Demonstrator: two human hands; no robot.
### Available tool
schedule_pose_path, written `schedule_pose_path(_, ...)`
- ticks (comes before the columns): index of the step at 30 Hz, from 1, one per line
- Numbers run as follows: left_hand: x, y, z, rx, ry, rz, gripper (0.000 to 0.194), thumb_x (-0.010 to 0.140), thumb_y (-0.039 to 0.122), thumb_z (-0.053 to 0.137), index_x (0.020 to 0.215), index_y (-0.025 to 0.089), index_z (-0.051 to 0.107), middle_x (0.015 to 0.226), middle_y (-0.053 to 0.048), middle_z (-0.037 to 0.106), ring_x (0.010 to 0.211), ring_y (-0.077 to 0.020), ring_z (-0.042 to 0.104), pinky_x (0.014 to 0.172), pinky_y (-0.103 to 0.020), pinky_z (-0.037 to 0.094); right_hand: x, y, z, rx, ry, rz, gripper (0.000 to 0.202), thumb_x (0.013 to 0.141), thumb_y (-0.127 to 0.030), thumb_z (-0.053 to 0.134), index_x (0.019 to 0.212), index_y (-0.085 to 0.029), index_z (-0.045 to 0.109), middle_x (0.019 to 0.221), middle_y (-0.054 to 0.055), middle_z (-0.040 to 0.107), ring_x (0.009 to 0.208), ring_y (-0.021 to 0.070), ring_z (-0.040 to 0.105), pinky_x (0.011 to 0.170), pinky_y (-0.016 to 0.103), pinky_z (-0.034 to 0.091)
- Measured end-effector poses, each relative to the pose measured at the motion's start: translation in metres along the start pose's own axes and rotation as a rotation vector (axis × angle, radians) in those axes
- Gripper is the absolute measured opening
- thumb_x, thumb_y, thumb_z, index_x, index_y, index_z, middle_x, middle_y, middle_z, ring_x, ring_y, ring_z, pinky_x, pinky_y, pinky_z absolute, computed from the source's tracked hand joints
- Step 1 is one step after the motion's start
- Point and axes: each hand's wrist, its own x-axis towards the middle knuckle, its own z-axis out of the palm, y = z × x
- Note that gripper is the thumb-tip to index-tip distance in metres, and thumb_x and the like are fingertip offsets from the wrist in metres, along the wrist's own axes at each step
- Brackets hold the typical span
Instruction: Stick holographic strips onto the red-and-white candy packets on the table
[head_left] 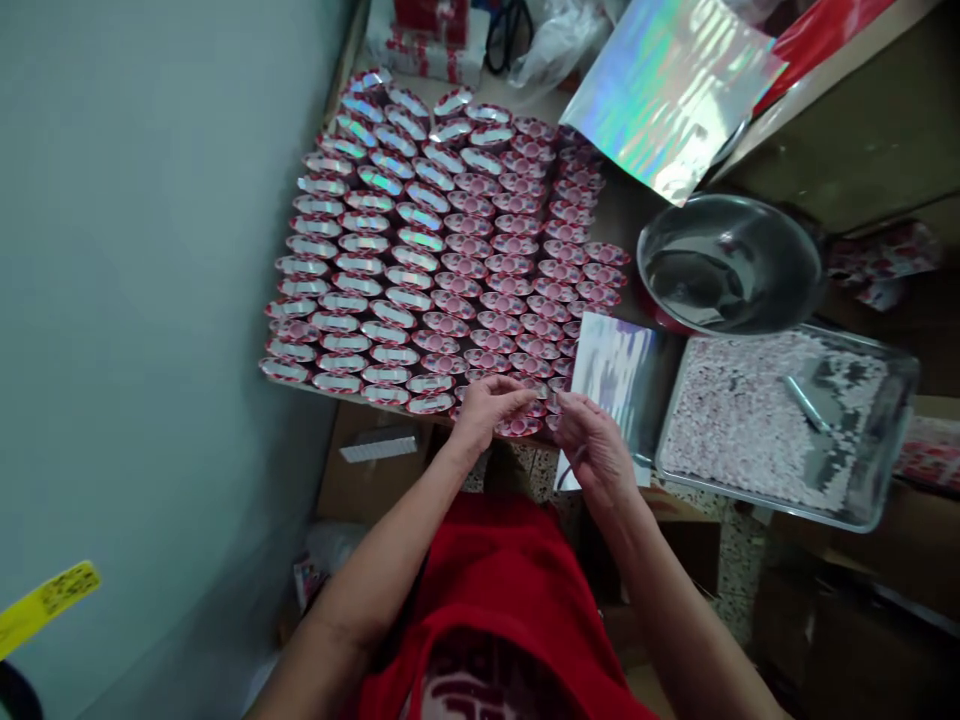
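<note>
Straight in on the oval-topped packs [469, 246], ranked in close, slanting rows across the bench [498, 92], showing silvery tops to the left and pink-printed ones to the right. Down at the near edge, working over the front packs with both hands. Calling for a light touch, by the look of it: best to use just the fingertips, hold the wrists high and avoid nudging such tight-packed neighbours.

Now to the fingers! On the left hand [487, 408], bent inward, tips close together over pink tops; cannot tell whether clamped on anything. On the right hand [596, 445], curled toward the left, a gap short of meeting; cannot tell the grip there either. Spot a thin dark strip [571, 466] beside that palm, too blurred to call.

Heading outward: catching a shiny sheet [616, 365] near the right hand, then a tray [671, 470] spread with small pale pieces [739, 420], and just behind, a steel bowl [731, 215].
</note>
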Motion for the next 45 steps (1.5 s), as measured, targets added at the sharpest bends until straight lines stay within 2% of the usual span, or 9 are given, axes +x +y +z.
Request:
schedule_pose_path(4, -0.013, -0.004, -0.021, -0.028, 0.045, -0.015, 0.048, 0.053, 0.048, 0.096, 0.077, 0.017, 0.069, 0.074, -0.001, 0.070, 0.063, -0.0119, 0.064, 0.061, -0.025, 0.054, -0.008, 0.016, 0.013, -0.057, 0.037, -0.037, 0.036, 0.059, -0.038, 0.097, 0.077, -0.020, 0.071, 0.050, -0.011, 0.040, 0.043, 0.0049, 0.024, 0.039, 0.021, 0.019)
schedule_pose_path(8, -0.022, 0.000, -0.057, 0.062, 0.131, 0.027, 0.046, 0.064, 0.055, 0.089, 0.081, 0.020, 0.064, 0.075, 0.002, 0.066, 0.063, -0.0122, 0.060, 0.061, -0.026, 0.053, 0.001, 0.045, 0.034, -0.131, 0.118, -0.132, 0.032, 0.060, -0.038, 0.094, 0.079, -0.020, 0.077, 0.063, -0.003, 0.063, 0.053, 0.0100, 0.050, 0.048, 0.024, 0.039)
schedule_pose_path(12, -0.016, 0.018, -0.099, 0.407, 0.260, 0.213, 0.026, 0.080, 0.043, 0.077, 0.078, 0.021, 0.063, 0.076, 0.000, 0.062, 0.071, -0.0157, 0.058, 0.071, -0.030, 0.050, 0.033, 0.082, 0.064, -0.229, 0.164, -0.318, 0.026, 0.065, -0.039, 0.089, 0.079, -0.019, 0.079, 0.078, 0.002, 0.076, 0.070, 0.0157, 0.064, 0.070, 0.030, 0.051)
schedule_pose_path(16, 0.002, 0.040, -0.125, 0.851, 0.503, 0.410, 0.018, 0.083, 0.029, 0.076, 0.073, 0.021, 0.064, 0.087, -0.005, 0.062, 0.091, -0.0236, 0.060, 0.094, -0.041, 0.048, 0.067, 0.112, 0.095, -0.305, 0.184, -0.382, 0.028, 0.068, -0.041, 0.084, 0.079, -0.017, 0.079, 0.073, 0.002, 0.075, 0.069, 0.0170, 0.063, 0.073, 0.031, 0.050)
schedule_pose_path(22, 0.024, 0.045, -0.131, 1.125, 0.622, 0.556, 0.017, 0.084, 0.025, 0.079, 0.075, 0.022, 0.065, 0.109, -0.012, 0.059, 0.119, -0.0344, 0.052, 0.108, -0.051, 0.041, 0.090, 0.129, 0.110, -0.486, 0.299, -0.416, 0.029, 0.072, -0.042, 0.076, 0.083, -0.016, 0.079, 0.080, 0.004, 0.077, 0.076, 0.0197, 0.066, 0.079, 0.032, 0.051)
schedule_pose_path(34, 0.029, 0.039, -0.133, 1.127, 0.598, 0.554, 0.016, 0.085, 0.026, 0.077, 0.078, 0.022, 0.062, 0.114, -0.014, 0.057, 0.123, -0.0381, 0.050, 0.108, -0.054, 0.039, 0.092, 0.131, 0.114, -0.705, 0.389, -0.414, 0.027, 0.076, -0.045, 0.071, 0.082, -0.020, 0.078, 0.077, 0.003, 0.076, 0.070, 0.0201, 0.064, 0.074, 0.031, 0.048)
schedule_pose_path(38, 0.032, 0.039, -0.128, 1.102, 0.637, 0.508, 0.016, 0.083, 0.023, 0.074, 0.080, 0.023, 0.059, 0.115, -0.014, 0.058, 0.124, -0.0394, 0.049, 0.105, -0.054, 0.039, 0.097, 0.126, 0.114, -0.868, 0.525, -0.375, 0.029, 0.069, -0.048, 0.078, 0.079, -0.022, 0.070, 0.075, 0.003, 0.072, 0.070, 0.0223, 0.061, 0.072, 0.032, 0.044)
schedule_pose_path(41, 0.036, 0.048, -0.129, 1.033, 0.682, 0.483, 0.022, 0.077, 0.017, 0.074, 0.083, 0.024, 0.055, 0.111, -0.013, 0.060, 0.118, -0.0369, 0.053, 0.103, -0.051, 0.042, 0.097, 0.118, 0.114, -0.886, 0.631, -0.377, 0.040, 0.058, -0.043, 0.086, 0.083, -0.023, 0.063, 0.079, 0.003, 0.070, 0.071, 0.0223, 0.058, 0.071, 0.032, 0.041)
schedule_pose_path(45, 0.028, 0.062, -0.137, 0.862, 0.669, 0.539, 0.024, 0.074, 0.006, 0.066, 0.083, 0.023, 0.053, 0.099, -0.007, 0.062, 0.100, -0.0256, 0.059, 0.096, -0.040, 0.046, 0.086, 0.103, 0.120, -0.783, 0.588, -0.417, 0.033, 0.067, -0.043, 0.079, 0.083, -0.024, 0.057, 0.073, -0.002, 0.064, 0.065, 0.0189, 0.053, 0.069, 0.030, 0.040)
